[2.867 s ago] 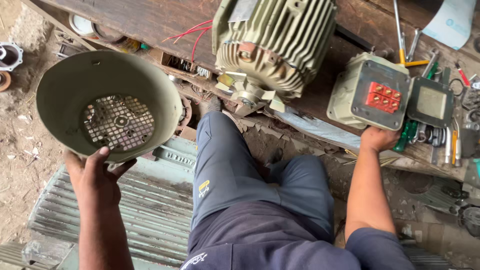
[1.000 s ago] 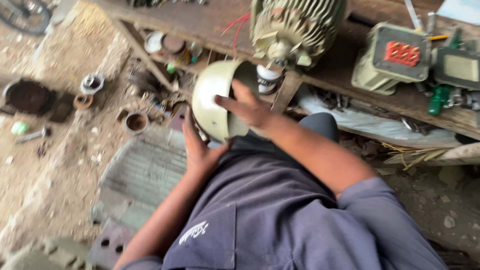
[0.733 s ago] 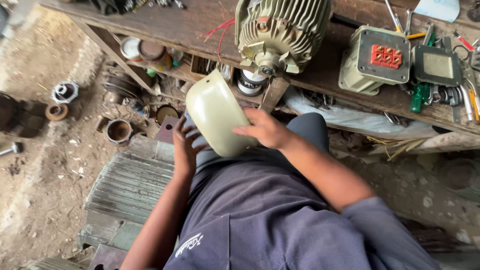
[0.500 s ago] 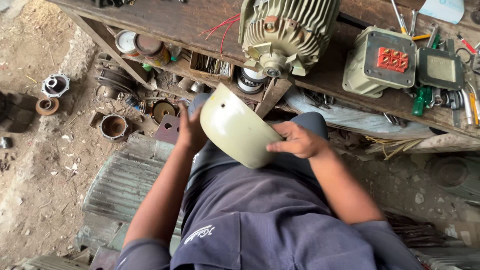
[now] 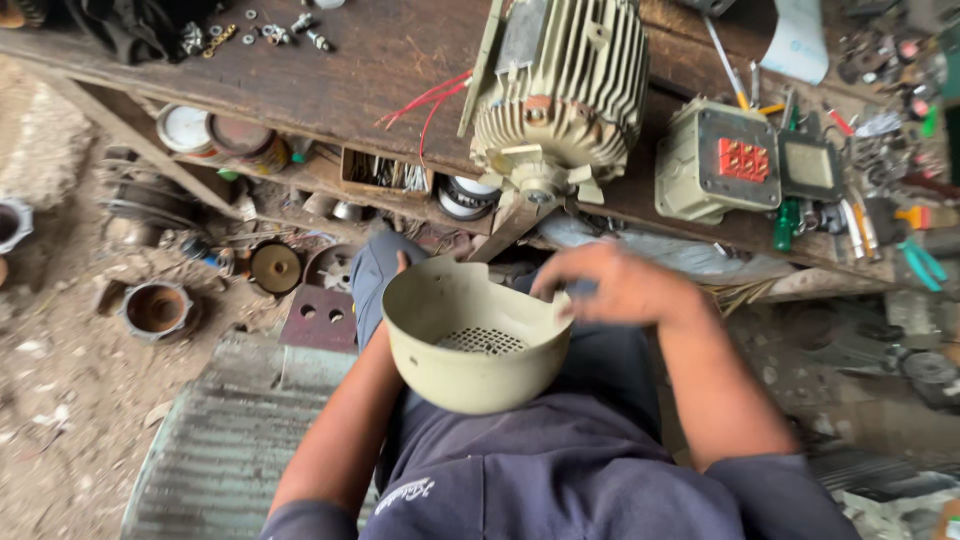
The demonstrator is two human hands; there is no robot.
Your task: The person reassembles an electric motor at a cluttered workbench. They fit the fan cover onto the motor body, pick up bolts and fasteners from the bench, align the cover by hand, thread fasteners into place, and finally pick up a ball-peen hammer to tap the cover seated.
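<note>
Fan cover (image 5: 470, 345), the cream bowl-shaped one with the mesh grille, sits in my lap at picture centre, open side up. My left hand (image 5: 392, 285) is mostly hidden behind its rim at nine o'clock; I can't tell its grip. My right hand (image 5: 610, 283), fingers loosely spread, touches the rim at two o'clock. The finned motor (image 5: 560, 95) rests on the bench (image 5: 330, 70) at twelve o'clock.

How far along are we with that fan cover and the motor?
Done: the fan cover is off the motor and sits open side up in the person's lap. In hand: the right hand rests on its rim; the left hand is hidden behind the cover. Left: the motor lies on the bench with its shaft end bare, and loose bolts lie unused at the bench's far end.
</note>
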